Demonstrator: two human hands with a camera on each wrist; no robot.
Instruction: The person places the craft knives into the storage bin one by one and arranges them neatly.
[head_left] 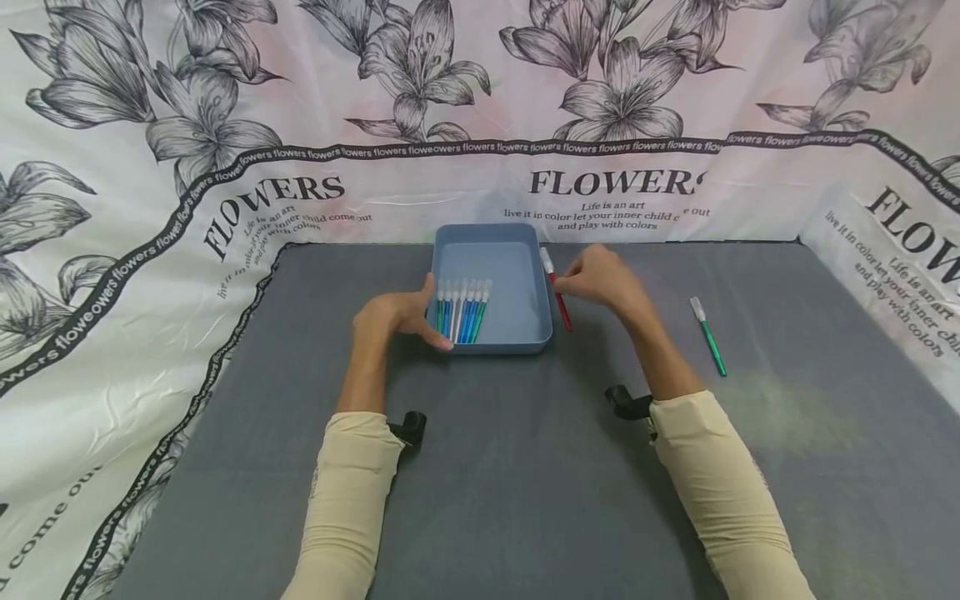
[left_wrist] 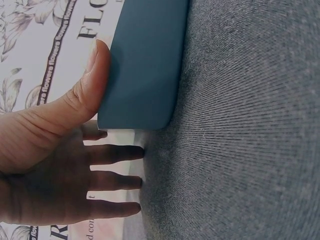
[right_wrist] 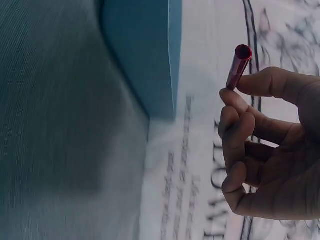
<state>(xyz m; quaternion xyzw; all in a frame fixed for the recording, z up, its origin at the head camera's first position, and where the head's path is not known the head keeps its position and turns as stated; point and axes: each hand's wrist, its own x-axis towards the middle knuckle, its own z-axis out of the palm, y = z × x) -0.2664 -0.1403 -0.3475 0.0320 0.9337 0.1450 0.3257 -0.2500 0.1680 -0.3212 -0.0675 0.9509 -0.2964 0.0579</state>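
A red marker pen (head_left: 562,307) with a whitish cap is pinched between the thumb and forefinger of my right hand (head_left: 597,277), just right of the blue tray (head_left: 517,343). In the right wrist view, the open end of the red barrel (right_wrist: 238,67) points at the camera, and the other fingers are curled. My left hand (head_left: 401,315) touches the tray's front left corner. Its thumb (left_wrist: 95,75) lies along the tray wall while the other fingers stay straight beside it. Several blue, green and whitish pens (head_left: 463,312) lie side by side inside the tray's left part.
A green pen (head_left: 709,337) with a whitish cap lies on the grey tablecloth (head_left: 510,467), off to the right. Behind the tray, a white sheet (head_left: 450,183) printed with flowers and lettering rises along the table's back and sides.
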